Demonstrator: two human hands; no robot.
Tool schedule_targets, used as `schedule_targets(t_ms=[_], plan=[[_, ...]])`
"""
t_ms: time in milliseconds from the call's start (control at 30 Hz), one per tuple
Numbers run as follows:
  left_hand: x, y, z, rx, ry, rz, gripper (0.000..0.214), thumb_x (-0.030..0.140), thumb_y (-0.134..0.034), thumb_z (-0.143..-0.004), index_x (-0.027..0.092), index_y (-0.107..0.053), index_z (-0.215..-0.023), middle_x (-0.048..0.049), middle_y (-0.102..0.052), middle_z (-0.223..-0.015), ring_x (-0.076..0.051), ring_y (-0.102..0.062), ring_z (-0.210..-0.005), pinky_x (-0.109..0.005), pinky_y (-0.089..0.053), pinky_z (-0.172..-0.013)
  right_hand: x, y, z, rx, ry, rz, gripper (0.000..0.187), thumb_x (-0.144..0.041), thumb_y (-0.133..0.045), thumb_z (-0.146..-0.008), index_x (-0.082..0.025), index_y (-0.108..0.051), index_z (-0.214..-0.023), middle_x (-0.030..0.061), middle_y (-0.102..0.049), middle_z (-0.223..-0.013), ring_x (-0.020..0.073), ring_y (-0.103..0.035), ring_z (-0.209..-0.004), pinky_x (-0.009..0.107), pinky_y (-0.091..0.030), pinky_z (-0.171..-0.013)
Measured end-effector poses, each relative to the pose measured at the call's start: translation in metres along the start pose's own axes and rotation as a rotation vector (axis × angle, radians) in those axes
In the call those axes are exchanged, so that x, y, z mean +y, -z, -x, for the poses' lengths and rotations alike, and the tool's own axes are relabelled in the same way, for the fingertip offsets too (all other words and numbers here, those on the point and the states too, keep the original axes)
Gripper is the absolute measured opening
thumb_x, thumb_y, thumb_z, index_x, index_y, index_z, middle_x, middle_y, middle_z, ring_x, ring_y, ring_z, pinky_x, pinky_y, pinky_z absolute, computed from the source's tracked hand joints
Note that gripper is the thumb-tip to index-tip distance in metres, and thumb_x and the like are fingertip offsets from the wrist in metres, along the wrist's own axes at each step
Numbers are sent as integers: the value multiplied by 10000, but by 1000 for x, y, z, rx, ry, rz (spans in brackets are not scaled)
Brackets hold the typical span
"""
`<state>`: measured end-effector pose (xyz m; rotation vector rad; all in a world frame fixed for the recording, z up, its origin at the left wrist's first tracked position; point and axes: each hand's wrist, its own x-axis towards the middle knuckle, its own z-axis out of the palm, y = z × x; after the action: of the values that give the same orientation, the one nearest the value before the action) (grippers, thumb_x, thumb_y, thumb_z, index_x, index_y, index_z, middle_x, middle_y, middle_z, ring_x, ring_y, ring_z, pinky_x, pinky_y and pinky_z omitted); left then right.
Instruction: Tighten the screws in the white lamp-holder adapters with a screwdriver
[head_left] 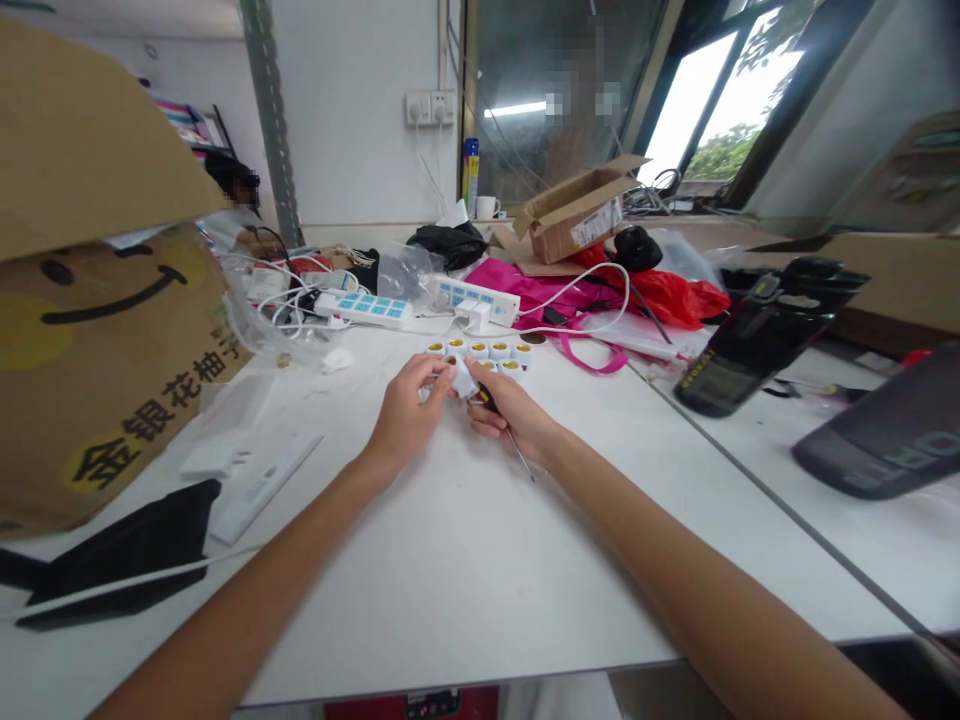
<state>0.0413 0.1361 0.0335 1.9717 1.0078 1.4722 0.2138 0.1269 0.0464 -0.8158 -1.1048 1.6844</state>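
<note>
My left hand (409, 410) is closed round a small white lamp socket (463, 380) held just above the white table (465, 560). My right hand (506, 410) grips a screwdriver (517, 450) by its dark handle, and the thin metal shaft sticks out back toward me under the palm. Both hands meet at the socket. Just beyond them a cluster of several white sockets with brass centres (484, 352) sits on the table.
A big cardboard box with a smiley print (97, 330) fills the left. White power strips (367, 308) and tangled cables lie behind the sockets. Pink and red bags (660, 295), an open carton (574, 215) and black devices (757, 340) crowd the right. A flat black item (120, 560) lies near left.
</note>
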Motion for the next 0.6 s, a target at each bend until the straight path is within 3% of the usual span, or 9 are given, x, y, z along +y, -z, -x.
schedule_targets(t_ms=[167, 600], plan=[[-10, 0, 5, 17, 64, 2, 290, 439, -678, -1041, 183, -786, -956, -134, -731, -1265, -259, -732, -1188, -385, -644, -991, 3, 1, -1, -14, -40, -17, 432, -594, -793, -971, -201, -619, -941, -44, -680, -755, 17, -175, -412, 140, -254, -327], [-7, 27, 8, -134, 170, -1, 278, 438, -699, -989, 189, -807, -930, -124, -751, -1261, -261, -721, -1185, -369, -616, -997, 10, 3, -5, -86, -128, 7, 370, -539, -768, -1012, -177, -693, -1011, 11, -756, -811, 17, -198, -391, 158, -291, -320]])
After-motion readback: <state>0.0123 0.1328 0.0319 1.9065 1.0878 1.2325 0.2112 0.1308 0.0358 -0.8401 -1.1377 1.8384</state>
